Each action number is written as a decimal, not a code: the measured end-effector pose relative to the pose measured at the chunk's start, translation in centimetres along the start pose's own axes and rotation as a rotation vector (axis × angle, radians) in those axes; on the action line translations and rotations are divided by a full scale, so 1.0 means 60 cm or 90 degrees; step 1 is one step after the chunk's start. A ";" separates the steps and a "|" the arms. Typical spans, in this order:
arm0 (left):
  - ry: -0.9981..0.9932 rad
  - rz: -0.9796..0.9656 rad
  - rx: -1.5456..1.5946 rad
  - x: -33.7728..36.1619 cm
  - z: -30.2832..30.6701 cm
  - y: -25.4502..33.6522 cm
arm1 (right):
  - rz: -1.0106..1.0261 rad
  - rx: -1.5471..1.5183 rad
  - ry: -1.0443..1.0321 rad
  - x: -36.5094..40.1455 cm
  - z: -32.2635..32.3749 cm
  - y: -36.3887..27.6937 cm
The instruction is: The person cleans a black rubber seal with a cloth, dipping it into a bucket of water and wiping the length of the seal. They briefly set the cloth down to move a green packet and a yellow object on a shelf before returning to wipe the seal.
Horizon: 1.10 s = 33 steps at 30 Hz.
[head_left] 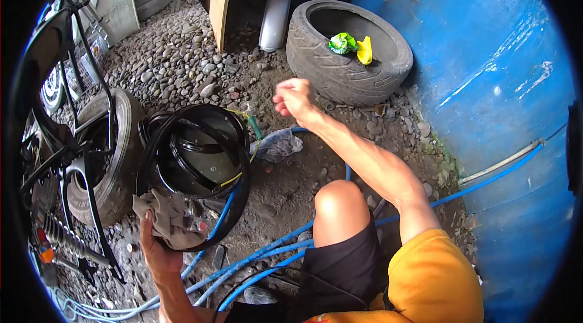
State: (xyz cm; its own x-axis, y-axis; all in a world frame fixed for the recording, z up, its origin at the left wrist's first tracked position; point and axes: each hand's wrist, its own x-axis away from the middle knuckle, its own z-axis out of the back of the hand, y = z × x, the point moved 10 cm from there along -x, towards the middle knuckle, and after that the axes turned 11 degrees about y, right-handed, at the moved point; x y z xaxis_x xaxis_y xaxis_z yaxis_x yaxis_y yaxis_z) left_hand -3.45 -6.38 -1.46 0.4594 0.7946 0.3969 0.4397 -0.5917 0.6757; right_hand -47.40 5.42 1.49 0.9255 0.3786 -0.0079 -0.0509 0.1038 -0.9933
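My left hand (159, 249) is closed on a brown cloth (170, 221) at the lower left, gripping it around the lower edge of a black ring-shaped tube (242, 201). The ring leans over a round dark basin (209, 162) with greenish-grey liquid in it. My right hand (294, 99) is raised over the dirt, right of the basin and below the large tyre, with its fingers curled. Whether anything small is between those fingers is too blurred to tell. A clear plastic bag (279, 145) lies on the ground beneath it.
A worn tyre (340, 83) holding green and yellow wrappers (344, 43) stands by a blue wall (486, 80). Blue hoses (267, 250) cross the ground by my knee. At left are another tyre (124, 122), a black metal frame (91, 183) and a shock absorber (73, 241).
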 end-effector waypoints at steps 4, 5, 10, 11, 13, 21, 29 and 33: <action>-0.021 0.020 -0.015 -0.034 0.016 -0.017 | -0.079 0.001 0.007 0.016 0.061 0.072; -0.011 0.022 -0.012 -0.041 0.017 -0.020 | -0.095 0.008 -0.014 0.021 0.069 0.085; 0.033 0.038 -0.011 -0.054 0.012 -0.031 | -0.105 0.024 -0.015 0.022 0.130 0.100; 0.041 0.028 -0.015 -0.050 0.007 -0.030 | -0.108 0.026 0.004 0.019 0.140 0.098; 0.059 0.004 -0.020 -0.043 -0.006 -0.025 | -0.097 0.010 0.052 0.018 0.156 0.087; -0.021 -0.003 -0.014 -0.027 0.015 0.002 | 0.015 0.271 0.201 -0.056 0.188 0.095; 0.042 -0.025 -0.039 -0.028 0.028 0.003 | 0.212 0.434 0.476 -0.233 0.293 0.052; 0.055 -0.017 -0.022 -0.036 0.019 -0.006 | 0.173 0.377 0.482 -0.290 0.288 0.028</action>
State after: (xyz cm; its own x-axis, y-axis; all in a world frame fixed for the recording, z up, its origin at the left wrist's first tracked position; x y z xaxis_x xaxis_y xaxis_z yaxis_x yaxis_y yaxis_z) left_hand -3.74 -8.05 -3.26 0.3796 0.8192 0.4298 0.4227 -0.5668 0.7071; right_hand -70.10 14.91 1.95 0.8391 -0.2076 -0.5029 -0.2848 0.6200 -0.7311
